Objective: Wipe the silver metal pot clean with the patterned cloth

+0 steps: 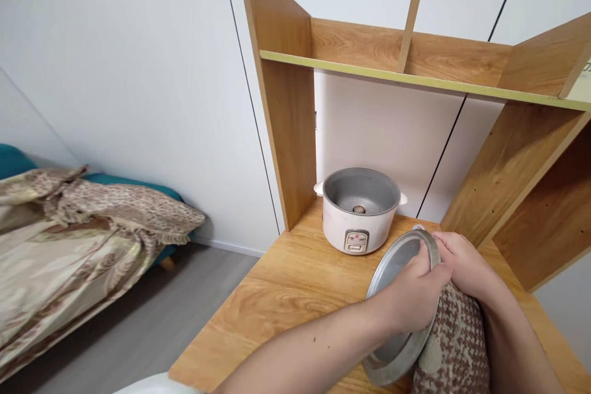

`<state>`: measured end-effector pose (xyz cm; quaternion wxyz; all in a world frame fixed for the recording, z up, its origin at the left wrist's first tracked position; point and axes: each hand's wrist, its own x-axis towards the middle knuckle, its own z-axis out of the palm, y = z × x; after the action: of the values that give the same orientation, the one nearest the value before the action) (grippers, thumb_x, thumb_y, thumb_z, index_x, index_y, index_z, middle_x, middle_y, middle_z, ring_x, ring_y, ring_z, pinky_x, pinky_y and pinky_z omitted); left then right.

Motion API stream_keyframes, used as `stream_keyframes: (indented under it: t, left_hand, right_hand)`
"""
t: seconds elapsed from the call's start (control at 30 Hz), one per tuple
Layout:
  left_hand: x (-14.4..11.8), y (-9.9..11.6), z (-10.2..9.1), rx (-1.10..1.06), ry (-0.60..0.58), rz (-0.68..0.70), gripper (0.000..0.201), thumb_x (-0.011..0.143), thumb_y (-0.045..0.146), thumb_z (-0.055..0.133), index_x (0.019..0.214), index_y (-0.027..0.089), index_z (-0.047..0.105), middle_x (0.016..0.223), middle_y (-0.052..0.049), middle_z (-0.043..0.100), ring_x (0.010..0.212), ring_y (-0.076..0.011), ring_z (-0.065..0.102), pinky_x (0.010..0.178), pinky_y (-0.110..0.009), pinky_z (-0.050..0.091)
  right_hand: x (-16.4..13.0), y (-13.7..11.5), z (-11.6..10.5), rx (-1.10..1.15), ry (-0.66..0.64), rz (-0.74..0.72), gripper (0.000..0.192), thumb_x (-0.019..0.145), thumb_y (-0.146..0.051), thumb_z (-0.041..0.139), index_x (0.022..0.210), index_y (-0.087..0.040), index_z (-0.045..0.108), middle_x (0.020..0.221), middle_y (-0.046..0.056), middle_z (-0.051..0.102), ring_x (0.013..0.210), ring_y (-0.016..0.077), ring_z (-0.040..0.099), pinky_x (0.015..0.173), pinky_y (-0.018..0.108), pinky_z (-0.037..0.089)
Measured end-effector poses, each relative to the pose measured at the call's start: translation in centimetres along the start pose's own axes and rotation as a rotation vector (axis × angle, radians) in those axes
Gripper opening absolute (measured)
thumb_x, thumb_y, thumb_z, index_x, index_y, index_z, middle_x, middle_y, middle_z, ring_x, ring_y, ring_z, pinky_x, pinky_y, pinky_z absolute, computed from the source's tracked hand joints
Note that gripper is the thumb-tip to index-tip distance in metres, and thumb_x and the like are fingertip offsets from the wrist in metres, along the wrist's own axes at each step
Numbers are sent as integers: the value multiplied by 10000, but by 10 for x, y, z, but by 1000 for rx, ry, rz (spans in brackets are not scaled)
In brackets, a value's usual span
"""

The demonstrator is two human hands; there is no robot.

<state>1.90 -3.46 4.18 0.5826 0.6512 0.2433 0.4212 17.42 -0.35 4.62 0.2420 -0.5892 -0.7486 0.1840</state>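
Note:
A round metal lid is tilted on edge above the wooden desk. My left hand grips its upper right rim from the front. My right hand is behind the rim, pressing a brown and white patterned cloth against the lid's back. An open white rice cooker, lidless and with a grey inside, stands just beyond the lid near the back of the desk.
Wooden shelving rises around the desk on the left, top and right. White wall panels stand behind. At the left is a bed with a patterned blanket over grey floor. A white object's edge shows at the bottom.

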Motion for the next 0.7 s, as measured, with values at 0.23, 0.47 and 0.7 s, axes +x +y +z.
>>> stream_keyframes:
  t: [0.23, 0.47, 0.7]
  left_hand:
    - [2, -2, -2, 0, 1, -10, 413, 926, 284, 403, 1313, 152, 464, 1355, -114, 539, 1338, -229, 428, 1169, -412, 276]
    - [2, -5, -4, -35, 1, -32, 444, 922, 319, 407, 1342, 179, 437, 1384, -93, 527, 1339, -237, 426, 1162, -432, 288]
    - [3, -4, -2, -66, 22, -33, 376, 899, 259, 420, 1263, 177, 473, 1291, -86, 563, 1259, -210, 478, 1141, -394, 306]
  right_hand:
    - [-23, -19, -6, -120, -21, 27, 367, 970, -388, 282, 676, -232, 436, 687, -11, 604, 614, 150, 487, 586, 276, 346]
    - [-30, -16, -4, -164, 16, -1, 258, 948, -314, 294, 705, -242, 342, 692, -13, 549, 611, 142, 453, 580, 274, 336]
    - [-8, -11, 6, -116, 51, 75, 283, 944, -380, 272, 718, -244, 378, 696, -5, 561, 658, 166, 510, 614, 293, 349]
